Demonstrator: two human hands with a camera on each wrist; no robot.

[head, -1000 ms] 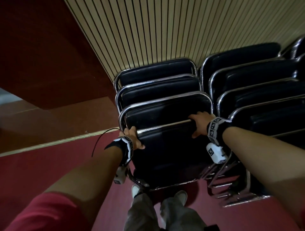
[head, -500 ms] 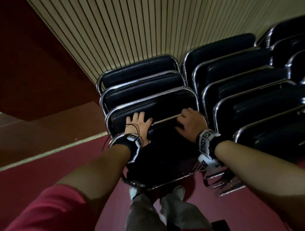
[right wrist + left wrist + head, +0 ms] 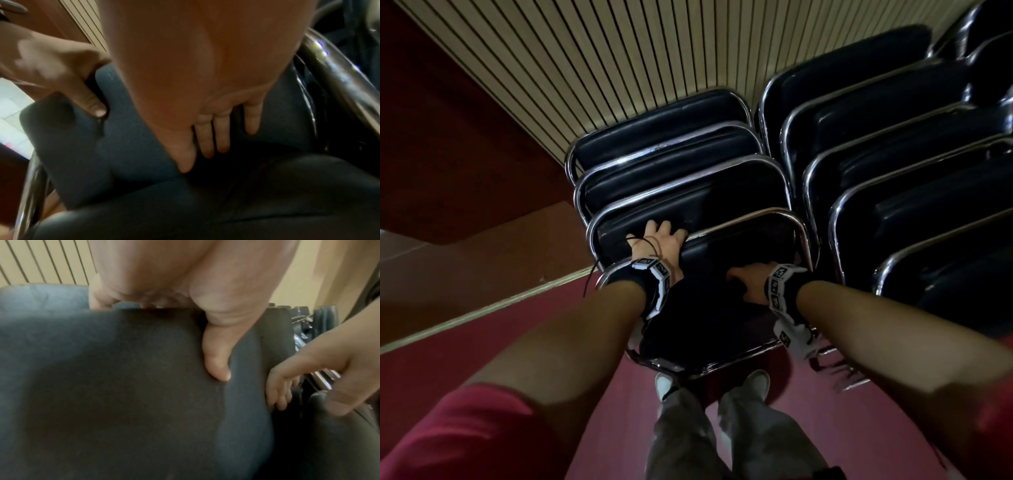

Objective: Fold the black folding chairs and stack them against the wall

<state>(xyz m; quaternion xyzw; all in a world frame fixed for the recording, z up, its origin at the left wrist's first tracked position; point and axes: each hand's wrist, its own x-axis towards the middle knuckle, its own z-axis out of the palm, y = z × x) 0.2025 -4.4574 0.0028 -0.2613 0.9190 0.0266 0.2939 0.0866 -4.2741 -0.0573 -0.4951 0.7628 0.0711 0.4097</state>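
The front black folding chair (image 3: 743,240) with a chrome frame (image 3: 770,215) leans on a stack of folded chairs (image 3: 671,144) by the slatted wall (image 3: 619,68). My left hand (image 3: 659,240) grips the top edge of its black pad (image 3: 123,386), fingers curled over the edge and thumb (image 3: 216,356) on the front face. My right hand (image 3: 748,282) presses flat on the pad lower down, its fingers (image 3: 213,134) straight against the vinyl. The chair's legs are hidden behind my arms.
A second, longer row of folded chairs (image 3: 893,164) stands close on the right, its chrome legs (image 3: 839,370) reaching onto the red carpet (image 3: 482,342). My shoes (image 3: 664,383) are just below the chair. A dark red panel (image 3: 448,120) is to the left.
My left hand left the frame's left corner and took hold of the pad's top edge. My right hand came off the top bar and slid down onto the pad's face.
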